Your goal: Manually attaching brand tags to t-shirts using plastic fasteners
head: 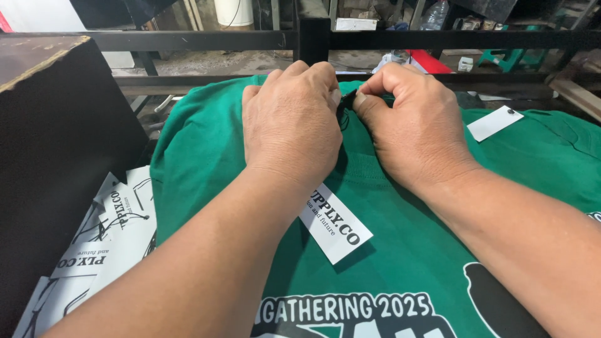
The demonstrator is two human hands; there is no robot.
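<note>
Both hands — left hand [291,119], right hand [413,122] — pinch a black string [344,107] at the green shirt [206,156] collar; the thin loop could slip, dropping the white tag [335,225].

I see a white rectangular hang tag [335,224] with black print lying on the green T-shirt [400,263], a plain white tag [494,122] at its far right, a pile of white tags [106,250] left of it

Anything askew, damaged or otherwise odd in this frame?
Nothing looks damaged. The green shirt lies flat, both hands pinching a dark string at its collar. Only the pile of white tags at left lies loosely, overlapping at mixed angles.
</note>
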